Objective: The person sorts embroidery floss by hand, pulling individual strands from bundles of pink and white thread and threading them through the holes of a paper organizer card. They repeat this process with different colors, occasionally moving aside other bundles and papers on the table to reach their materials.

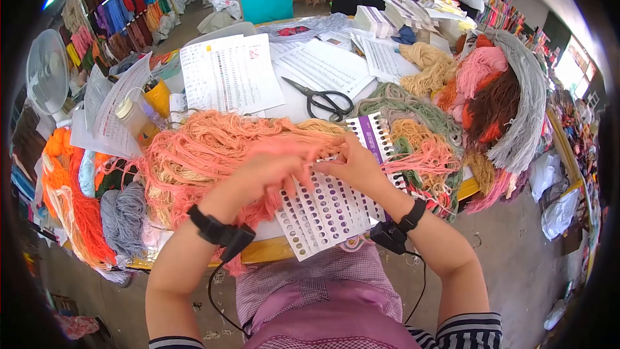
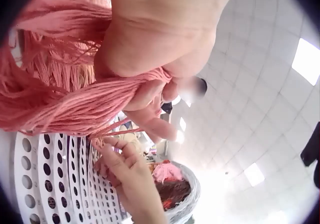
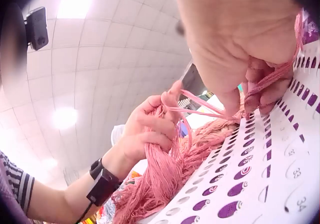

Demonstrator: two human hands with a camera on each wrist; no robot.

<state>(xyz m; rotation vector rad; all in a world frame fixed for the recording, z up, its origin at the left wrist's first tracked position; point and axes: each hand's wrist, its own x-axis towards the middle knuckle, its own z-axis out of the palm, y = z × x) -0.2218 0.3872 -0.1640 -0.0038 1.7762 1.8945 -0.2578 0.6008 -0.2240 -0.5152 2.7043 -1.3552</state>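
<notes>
The left hand (image 1: 278, 171) grips a hank of pink thread (image 3: 162, 174), with fingers curled round it in the right wrist view. Pink strands run from it to the right hand (image 1: 358, 167), whose fingers pinch them close above the white punched cards (image 1: 323, 220). These cards carry rows of round holes with purple showing through some; a purple-striped card (image 1: 371, 130) lies at their far right. In the left wrist view the right hand (image 2: 131, 176) touches the card's edge area where the strands gather. Its fingertips are partly hidden in the head view.
Peach and pink thread (image 1: 194, 148) is heaped at left. Black scissors (image 1: 316, 98) lie beyond the hands, near printed sheets (image 1: 229, 74). Green thread (image 1: 413, 113) and grey thread (image 1: 523, 103) lie at right. A fan (image 1: 48, 71) stands far left; people stand across the table.
</notes>
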